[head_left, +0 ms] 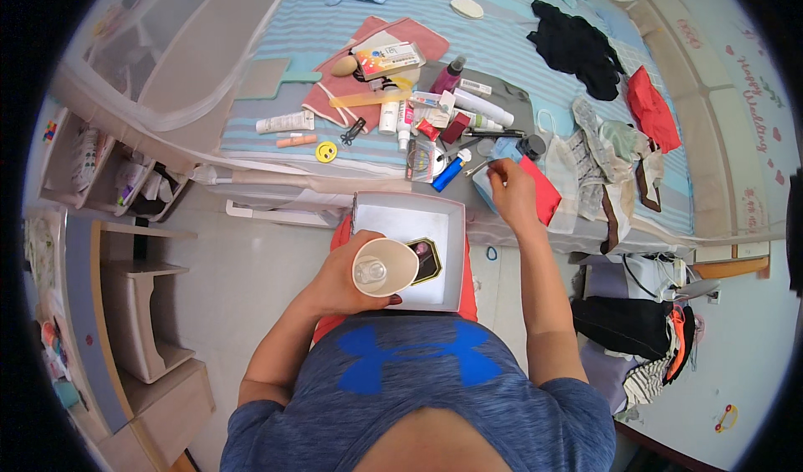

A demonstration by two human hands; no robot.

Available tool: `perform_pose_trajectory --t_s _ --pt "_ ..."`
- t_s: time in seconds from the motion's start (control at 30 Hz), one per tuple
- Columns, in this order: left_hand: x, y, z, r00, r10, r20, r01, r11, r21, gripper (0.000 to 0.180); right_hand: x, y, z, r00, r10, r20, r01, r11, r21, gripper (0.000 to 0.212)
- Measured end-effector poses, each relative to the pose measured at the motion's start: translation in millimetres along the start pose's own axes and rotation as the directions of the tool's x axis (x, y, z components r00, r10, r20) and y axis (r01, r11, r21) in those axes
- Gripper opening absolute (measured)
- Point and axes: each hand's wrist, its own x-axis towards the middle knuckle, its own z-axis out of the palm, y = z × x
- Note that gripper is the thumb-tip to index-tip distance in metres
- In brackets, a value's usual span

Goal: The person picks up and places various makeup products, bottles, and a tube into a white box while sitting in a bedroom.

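My left hand point(341, 275) is closed round a cream paper cup point(407, 264), tipped so that its mouth shows a clear, shiny item point(369, 271) at the bottom. Below the cup, a white open box point(453, 221) rests on my lap. Inside that box lies a black, gold-edged octagonal case point(429, 259), partly covered by the cup. At the bed's edge, my right hand point(512, 189) has its fingers pinched together over a red and light-blue flat item point(542, 192). What those fingers hold, if anything, I cannot make out. A thin metallic piece point(477, 169) lies beside the fingertips.
Tubes and bottles crowd the striped bed point(251, 129), with a blue cylinder point(450, 173), black hair clip point(353, 130), yellow smiley disc point(326, 151) and teal hand mirror point(276, 79). Crumpled clothes point(577, 49) lie right. Shelves point(142, 313) stand left.
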Motion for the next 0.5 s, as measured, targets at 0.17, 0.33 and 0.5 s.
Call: perform_pose_trajectory --t_s 0.17,0.33,0.5 --pt "2.3 -0.1 0.2 0.998 -0.056 -0.015 0.055 0.997 -0.051 0.073 37.5 27.4 17.9 0.997 0.046 -0.061 -0.056 0.985 -0.163 0.027" --pt "4.8 1.6 0.3 0.999 -0.036 -0.005 0.036 0.999 0.014 0.072 57.6 35.0 37.3 0.994 0.105 -0.021 -0.105 0.934 -0.342 0.036" --pt "5.2 6.0 -0.7 0.998 -0.066 -0.011 0.066 0.998 0.001 0.071 61.1 38.4 37.0 0.993 0.101 0.054 -0.074 0.926 -0.369 0.039"
